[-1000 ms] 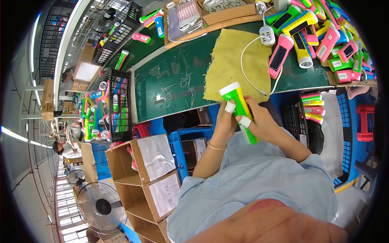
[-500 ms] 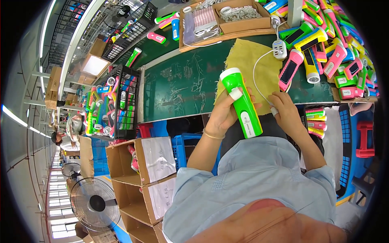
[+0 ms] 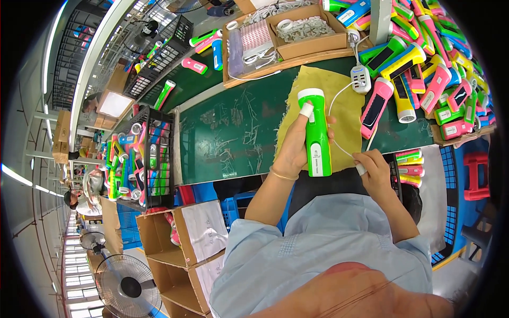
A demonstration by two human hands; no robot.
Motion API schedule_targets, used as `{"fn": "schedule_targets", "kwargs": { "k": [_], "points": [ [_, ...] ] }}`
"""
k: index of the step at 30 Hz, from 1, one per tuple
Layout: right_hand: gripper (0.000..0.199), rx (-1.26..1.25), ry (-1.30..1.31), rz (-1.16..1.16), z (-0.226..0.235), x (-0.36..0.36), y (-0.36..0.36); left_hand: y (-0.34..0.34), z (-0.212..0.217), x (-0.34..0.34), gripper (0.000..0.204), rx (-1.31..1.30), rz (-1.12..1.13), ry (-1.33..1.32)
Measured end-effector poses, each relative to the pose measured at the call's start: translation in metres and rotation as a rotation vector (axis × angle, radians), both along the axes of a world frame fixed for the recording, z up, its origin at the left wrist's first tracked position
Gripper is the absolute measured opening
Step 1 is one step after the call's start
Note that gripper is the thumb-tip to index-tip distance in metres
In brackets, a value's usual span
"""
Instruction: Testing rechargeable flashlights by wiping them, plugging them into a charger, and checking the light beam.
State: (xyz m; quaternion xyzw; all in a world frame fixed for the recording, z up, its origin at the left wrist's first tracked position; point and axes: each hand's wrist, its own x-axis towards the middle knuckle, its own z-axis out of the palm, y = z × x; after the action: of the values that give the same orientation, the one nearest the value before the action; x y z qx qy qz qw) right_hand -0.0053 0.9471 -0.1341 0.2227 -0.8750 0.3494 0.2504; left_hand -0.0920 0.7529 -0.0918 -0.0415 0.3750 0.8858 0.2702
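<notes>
My left hand (image 3: 293, 151) is wrapped round a green flashlight (image 3: 318, 135) with a white head rim and a yellow edge. The flashlight stands nearly upright in view, head away from me, over a yellow cloth (image 3: 297, 114). White tape covers my left thumb. To the right, my right hand (image 3: 375, 172) pinches a thin white cable (image 3: 340, 150). That cable loops over the cloth from a white multi-port power socket (image 3: 361, 79). A small white piece shows at my right fingertips; whether it is tape or a plug I cannot tell. The cable end is apart from the flashlight.
A large pile of coloured flashlights (image 3: 435, 90) covers the right end of the green bench (image 3: 212, 140). Behind the cloth sits a wooden tray (image 3: 246, 80) with a cardboard box of small parts. At left are a black crate (image 3: 159, 185) of flashlights and cardboard boxes (image 3: 175, 283).
The flashlight has turned more upright in my left hand. My right hand has drawn lower with the cable, and its fingers are now closer together. The whole view has shifted slightly.
</notes>
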Motion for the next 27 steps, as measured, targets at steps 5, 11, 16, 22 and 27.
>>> {"fn": "schedule_targets", "kwargs": {
  "k": [5,11,16,22,27],
  "points": [
    [0.023,-0.491,-0.132,0.18,0.017,0.003,0.003,0.004,-0.01,-0.003,0.03,0.004,0.035,-0.066],
    [0.026,-1.086,-0.515,0.358,0.042,-0.026,0.0,0.0,-0.01,0.012,0.033,-0.204,0.052,0.016],
    [0.028,-0.514,-0.479,0.281,0.059,-0.09,-0.008,0.001,0.003,0.025,0.034,-0.729,0.008,0.369],
    [0.029,0.074,-0.4,0.245,0.065,-0.111,-0.041,0.003,0.013,0.041,0.049,-1.171,0.016,0.616],
    [0.039,-0.071,-0.351,0.281,0.054,-0.103,-0.053,0.003,0.008,0.047,0.056,-1.294,-0.039,0.637]
  ]
}}
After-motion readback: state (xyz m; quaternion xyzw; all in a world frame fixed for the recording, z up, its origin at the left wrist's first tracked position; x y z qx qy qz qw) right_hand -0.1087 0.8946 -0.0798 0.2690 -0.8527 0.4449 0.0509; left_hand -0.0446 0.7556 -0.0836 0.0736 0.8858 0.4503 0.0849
